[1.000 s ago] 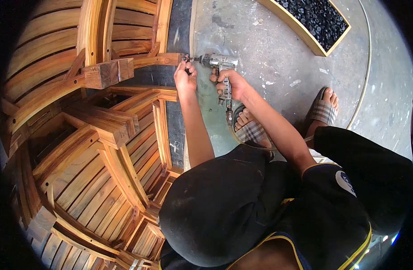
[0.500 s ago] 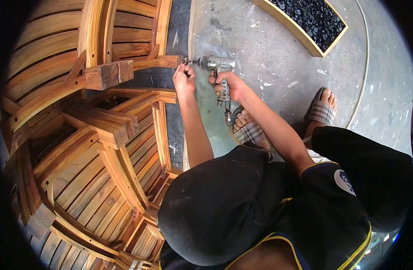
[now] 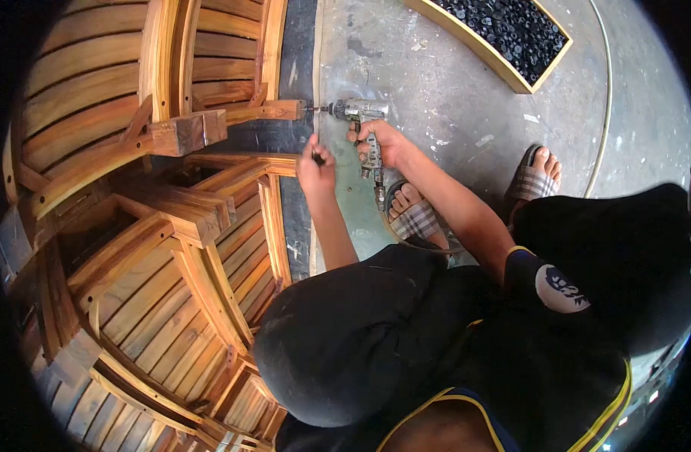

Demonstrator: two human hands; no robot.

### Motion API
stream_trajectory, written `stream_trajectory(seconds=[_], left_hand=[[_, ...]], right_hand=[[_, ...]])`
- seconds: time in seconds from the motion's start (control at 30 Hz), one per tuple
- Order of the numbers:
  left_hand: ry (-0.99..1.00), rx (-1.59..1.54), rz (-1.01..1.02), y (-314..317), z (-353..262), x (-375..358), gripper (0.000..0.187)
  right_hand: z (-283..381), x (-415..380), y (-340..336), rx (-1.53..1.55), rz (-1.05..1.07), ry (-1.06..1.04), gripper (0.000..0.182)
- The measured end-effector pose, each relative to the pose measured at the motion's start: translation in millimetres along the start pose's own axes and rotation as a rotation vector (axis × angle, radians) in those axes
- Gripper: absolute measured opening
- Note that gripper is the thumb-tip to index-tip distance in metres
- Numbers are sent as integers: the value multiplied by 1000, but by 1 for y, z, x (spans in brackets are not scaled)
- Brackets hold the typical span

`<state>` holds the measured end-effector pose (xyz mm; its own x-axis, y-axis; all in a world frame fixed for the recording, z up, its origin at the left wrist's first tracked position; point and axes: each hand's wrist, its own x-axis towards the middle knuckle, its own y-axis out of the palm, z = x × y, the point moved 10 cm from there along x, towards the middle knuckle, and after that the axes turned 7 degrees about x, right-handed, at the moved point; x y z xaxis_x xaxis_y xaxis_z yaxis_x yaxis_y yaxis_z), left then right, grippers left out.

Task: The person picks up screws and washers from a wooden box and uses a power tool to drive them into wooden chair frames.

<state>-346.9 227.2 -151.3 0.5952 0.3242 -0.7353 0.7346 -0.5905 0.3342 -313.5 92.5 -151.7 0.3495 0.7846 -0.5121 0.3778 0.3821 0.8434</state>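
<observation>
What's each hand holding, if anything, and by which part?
The right hand holds the drill by its handle. The left hand curls around something small and dark, too unclear to name.

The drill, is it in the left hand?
No, the right hand grips the drill by its handle, the left hand apart from it.

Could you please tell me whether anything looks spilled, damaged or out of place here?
Nothing much stands out: the right hand holds the power tool with its bit toward the wooden rail, and the black pieces lie inside their box. Only the pale marks on the floor look untidy.
</observation>
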Motion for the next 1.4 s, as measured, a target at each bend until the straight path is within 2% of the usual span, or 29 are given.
stream_trajectory(seconds=[0.1,0.2,0.37,0.53,0.73,0.87,1.07,1.13,1.4], left_hand=[[-91,-31,6,6,20,-50,30],[-153,-208,102,3,45,-65,35],[-195,-191,116,4,62,-70,33],[-76,-102,130,13,29,-77,29],[11,-25,88,15,8,-86,27],[22,-38,85,11,9,-85,26],[57,-58,73,8,10,-87,26],[33,-70,8,-3,13,-87,25],[94,-52,39,-20,5,-83,27]], right_hand=[[3,-2,-2,-44,-48,-8,26],[2,-5,-1,-11,-74,-27,23],[5,-4,2,-14,-58,-10,24],[4,-5,-2,-43,-122,-29,23],[5,0,5,-62,-63,-31,23],[-1,6,4,3,4,19,25],[0,4,5,-18,-52,11,26],[1,3,7,-22,-45,12,26],[0,1,10,-9,-26,9,25]])
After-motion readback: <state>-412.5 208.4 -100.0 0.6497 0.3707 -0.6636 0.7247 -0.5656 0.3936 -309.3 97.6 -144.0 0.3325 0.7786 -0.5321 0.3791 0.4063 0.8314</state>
